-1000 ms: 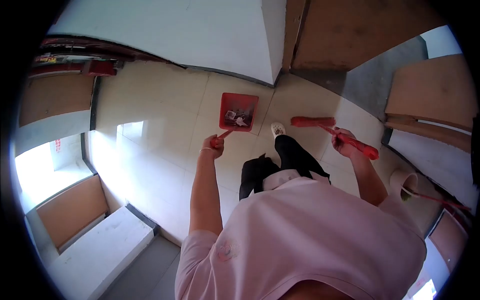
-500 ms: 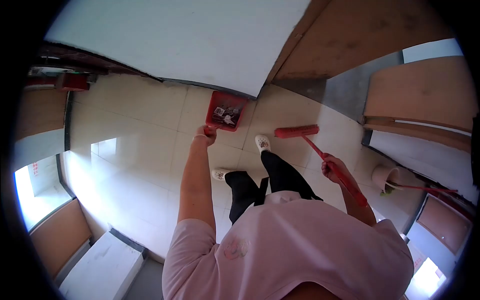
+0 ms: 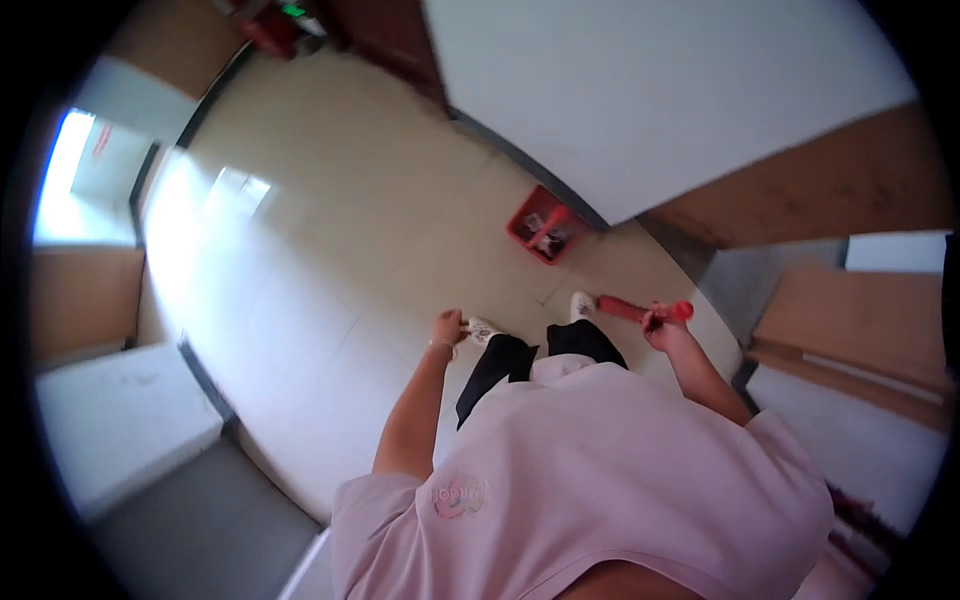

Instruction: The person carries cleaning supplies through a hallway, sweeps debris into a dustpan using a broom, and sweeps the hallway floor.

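Observation:
My right hand [image 3: 658, 325] is wrapped round the red handle of a broom [image 3: 622, 309]. The handle end points up towards me, and the broom's red head is low beside my right shoe. My left hand [image 3: 450, 328] is empty, its fingers loosely bent and apart, above the floor near my left shoe. Farther forward, a red dustpan [image 3: 525, 216] stands on the floor beside the wall corner, its handle sticking up. Dark and pale litter lies inside it. No hand touches the dustpan.
A white wall [image 3: 660, 100] with a dark skirting rises just past the dustpan. Brown panels [image 3: 800, 190] and a grey step lie to the right. Pale tiled floor [image 3: 330, 240] stretches ahead and left, bright with window glare. A white block [image 3: 130, 425] stands at left.
My left hand has let go of the dustpan and drawn back towards my body. The broom has tipped more upright in my right hand. My view has turned.

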Demonstrator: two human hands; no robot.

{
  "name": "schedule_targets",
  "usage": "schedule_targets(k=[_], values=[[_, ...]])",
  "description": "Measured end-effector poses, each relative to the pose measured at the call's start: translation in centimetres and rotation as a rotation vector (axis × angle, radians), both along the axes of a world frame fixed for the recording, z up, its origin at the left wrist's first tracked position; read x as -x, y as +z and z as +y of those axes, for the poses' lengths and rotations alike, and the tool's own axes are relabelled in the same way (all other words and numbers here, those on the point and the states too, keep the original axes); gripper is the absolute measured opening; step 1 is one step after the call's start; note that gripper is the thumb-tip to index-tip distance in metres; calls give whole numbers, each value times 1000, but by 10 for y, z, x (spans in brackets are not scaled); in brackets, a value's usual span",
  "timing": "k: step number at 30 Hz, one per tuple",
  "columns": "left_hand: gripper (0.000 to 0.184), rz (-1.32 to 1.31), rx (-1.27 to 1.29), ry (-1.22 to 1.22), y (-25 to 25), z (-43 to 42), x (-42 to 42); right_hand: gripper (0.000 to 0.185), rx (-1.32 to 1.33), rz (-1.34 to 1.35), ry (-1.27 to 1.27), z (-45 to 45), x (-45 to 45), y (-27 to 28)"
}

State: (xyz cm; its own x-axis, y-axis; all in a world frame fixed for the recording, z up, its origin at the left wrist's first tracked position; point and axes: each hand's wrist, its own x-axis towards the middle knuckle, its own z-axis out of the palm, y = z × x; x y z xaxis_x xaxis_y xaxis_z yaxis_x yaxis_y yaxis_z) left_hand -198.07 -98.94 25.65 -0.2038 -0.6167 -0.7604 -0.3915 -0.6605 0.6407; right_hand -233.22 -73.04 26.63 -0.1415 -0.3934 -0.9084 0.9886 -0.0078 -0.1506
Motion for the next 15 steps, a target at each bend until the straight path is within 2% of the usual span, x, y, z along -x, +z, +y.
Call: schedule_targets(k=[3, 4, 6, 8, 10, 11, 13, 15], values=[[23, -225, 137, -84, 15, 43, -101, 15, -92, 57, 23, -85, -44, 69], [24, -314, 199, -112, 11, 60, -132, 15, -75, 59, 72, -105, -51, 72], [23, -502, 196, -296, 31, 92, -175, 16, -47, 16, 100, -144, -70, 77], [25, -376, 149, -349, 110, 118, -173, 16, 21, 50, 176, -181, -89, 105], [27, -248, 103, -254, 144, 139, -168, 15, 81, 82, 226, -215, -99, 131], [27, -247, 107, -234, 139, 149, -171, 15, 139, 66, 228, -233, -103, 143], [28, -106, 433, -113, 117, 171, -180, 15, 204, 49, 239, -262, -110, 165], [29, -100, 456, -2, 87, 185, -188, 15, 289, -42, 179, -294, -115, 181]])
